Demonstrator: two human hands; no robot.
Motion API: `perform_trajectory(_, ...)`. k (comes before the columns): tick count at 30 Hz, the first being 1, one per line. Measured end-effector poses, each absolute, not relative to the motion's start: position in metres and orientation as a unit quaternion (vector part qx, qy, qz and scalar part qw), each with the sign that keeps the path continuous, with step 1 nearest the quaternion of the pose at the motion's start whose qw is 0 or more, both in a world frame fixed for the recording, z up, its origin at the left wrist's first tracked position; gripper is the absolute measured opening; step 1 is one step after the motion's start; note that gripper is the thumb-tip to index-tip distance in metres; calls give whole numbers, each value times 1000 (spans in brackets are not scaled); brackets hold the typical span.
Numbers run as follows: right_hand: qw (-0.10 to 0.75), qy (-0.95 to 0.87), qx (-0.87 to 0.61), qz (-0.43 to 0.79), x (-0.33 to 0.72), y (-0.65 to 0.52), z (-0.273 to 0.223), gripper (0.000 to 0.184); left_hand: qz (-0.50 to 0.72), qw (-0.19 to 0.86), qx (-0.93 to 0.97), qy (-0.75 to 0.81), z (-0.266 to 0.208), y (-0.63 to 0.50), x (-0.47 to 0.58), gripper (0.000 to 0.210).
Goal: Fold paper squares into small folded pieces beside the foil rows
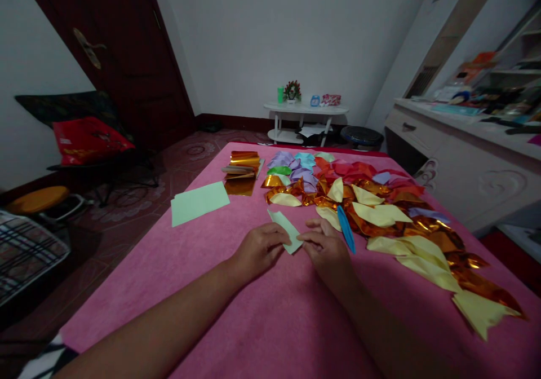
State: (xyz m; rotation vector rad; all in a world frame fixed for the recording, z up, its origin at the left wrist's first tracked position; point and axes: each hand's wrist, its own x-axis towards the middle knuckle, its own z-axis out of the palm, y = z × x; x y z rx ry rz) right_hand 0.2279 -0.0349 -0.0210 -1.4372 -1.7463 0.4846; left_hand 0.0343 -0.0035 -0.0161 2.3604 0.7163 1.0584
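A narrow folded piece of pale green paper (284, 225) is held between my hands above the pink cloth. My left hand (261, 249) pinches its left edge between thumb and fingers. At its lower right end, my right hand (328, 253) grips the paper with thumb and forefinger, the other fingers curled. Just beyond my right hand lies a blue folded paper (346, 229). To the left, flat pale green sheets (200, 203) rest on the cloth. Behind them is a stack of shiny gold foil paper (240, 185), partly rolled or folded over.
Folded papers in yellow (382, 214), gold, red (353, 170), purple (281, 159) and other colours spread over the table's right side. The pink cloth (203, 322) covers the table. A dresser (456, 159) stands to the right, a chair with a red bag (91, 140) to the left.
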Motion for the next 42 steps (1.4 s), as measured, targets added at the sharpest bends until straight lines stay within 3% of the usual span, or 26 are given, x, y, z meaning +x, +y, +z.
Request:
perform_trajectory(5,384,-728,-540,177,229,-34,-20,21,313,158,886,302,-15,-4,31,23)
perform_trajectory(11,378,-739,-534,160,229,-34,-18,17,313,63,868,380,-4,-7,27,28)
perform_trajectory(14,368,-745,-536,146,228,-35,-18,16,319,64,864,383,-4,-6,25,24)
perform_trajectory(19,383,-752,-513,157,222,-41,-13,17,299,151,879,338,-12,-4,25,18)
perform_trajectory(25,427,-685,-556,200,223,-38,-12,28,398,240,822,328,-9,-5,27,17)
perform_trajectory(28,465,-645,-567,214,224,-34,-17,32,435,329,758,358,-3,-6,30,14)
perform_trajectory(31,499,-615,-568,223,224,-33,-18,22,454,447,654,408,-3,-5,33,14)
perform_trajectory(37,524,-605,-567,195,222,-38,-9,6,481,603,492,404,-8,0,35,31)
perform_trajectory(42,550,-571,-558,244,223,-41,-5,10,483,649,453,375,-4,-1,36,47)
